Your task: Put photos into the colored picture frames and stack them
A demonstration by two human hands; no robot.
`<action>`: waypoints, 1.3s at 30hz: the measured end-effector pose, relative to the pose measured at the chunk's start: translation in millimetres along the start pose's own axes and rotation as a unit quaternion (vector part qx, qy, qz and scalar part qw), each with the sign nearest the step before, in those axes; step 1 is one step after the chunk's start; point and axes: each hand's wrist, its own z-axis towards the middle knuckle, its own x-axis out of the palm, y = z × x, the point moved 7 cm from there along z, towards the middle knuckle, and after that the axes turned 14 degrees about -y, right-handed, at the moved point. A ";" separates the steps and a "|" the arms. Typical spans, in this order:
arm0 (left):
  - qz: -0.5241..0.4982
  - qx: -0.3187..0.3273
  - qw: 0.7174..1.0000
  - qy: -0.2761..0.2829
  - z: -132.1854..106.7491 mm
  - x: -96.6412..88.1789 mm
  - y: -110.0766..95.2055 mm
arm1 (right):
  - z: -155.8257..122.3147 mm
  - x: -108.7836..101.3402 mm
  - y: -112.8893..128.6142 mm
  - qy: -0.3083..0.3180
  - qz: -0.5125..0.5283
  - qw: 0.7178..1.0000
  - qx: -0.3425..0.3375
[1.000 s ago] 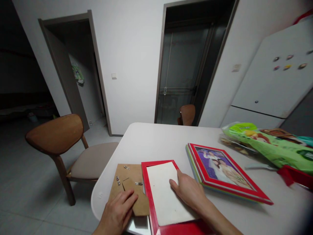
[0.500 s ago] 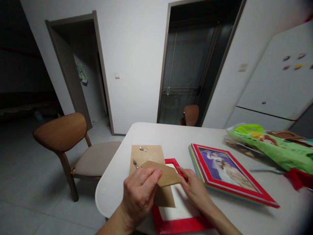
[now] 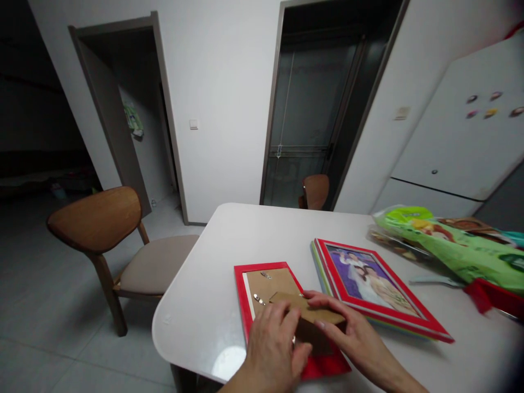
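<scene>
A red picture frame [image 3: 241,295] lies face down on the white table, its brown backing board [image 3: 272,281] now within the rim. Small metal clips [image 3: 259,299] sit on the board, and a brown stand flap [image 3: 315,308] rises from its middle. My left hand [image 3: 274,341] rests over the left side of the board with fingers apart, their tips near the flap. My right hand [image 3: 352,327] has thumb and fingers around the flap's right end. A strip of white shows along the board's left edge. The hands hide the lower part of the board.
To the right lies a stack of frames, a red one with a photo [image 3: 372,281] on top. Beyond it are a green plastic package [image 3: 470,245], a pale-handled utensil [image 3: 436,281] and a red object [image 3: 487,297]. A wooden chair [image 3: 102,218] stands left of the white table [image 3: 196,322].
The backing board has moved from skewed across the frame's upper left into the frame. My left hand has let go of the flap and lowered onto the board; the frame has shifted slightly left.
</scene>
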 end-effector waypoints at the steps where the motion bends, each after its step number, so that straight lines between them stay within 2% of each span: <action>1: 0.011 -0.011 1.000 0.009 -6.2 -0.8 8.9 | 0.6 0.3 -1.8 -0.006 0.001 1.000 -0.005; 5: 0.013 -0.015 0.997 0.079 -32.6 7.2 38.2 | -2.5 3.0 -5.4 0.011 -0.009 1.000 -0.021; 9: 0.004 0.000 0.993 0.120 -43.2 10.8 47.8 | -9.4 7.4 -3.4 0.028 0.010 0.998 -0.056; 13: -0.001 0.000 0.990 0.141 -41.3 4.7 51.1 | -10.7 11.2 -1.5 0.026 -0.002 0.997 -0.079; 18: -0.010 0.007 0.991 0.130 -32.4 -5.6 63.5 | -15.3 21.0 -5.7 0.026 -0.047 0.995 -0.078; 23: -0.021 -0.011 0.986 0.167 -25.9 -11.4 70.0 | -22.4 29.7 -7.5 0.012 -0.088 0.992 -0.091; 27: -0.026 -0.012 0.982 0.186 -22.4 -17.5 68.5 | -15.6 35.6 -6.8 0.014 -0.082 0.991 -0.100; 33: -0.025 0.011 0.983 0.179 -23.3 -23.6 58.3 | -12.3 46.9 -11.5 0.007 -0.125 0.981 -0.151; 39: 0.024 -0.059 0.994 0.086 -32.5 -18.6 60.7 | -15.8 52.6 -16.9 0.010 -0.164 0.971 -0.171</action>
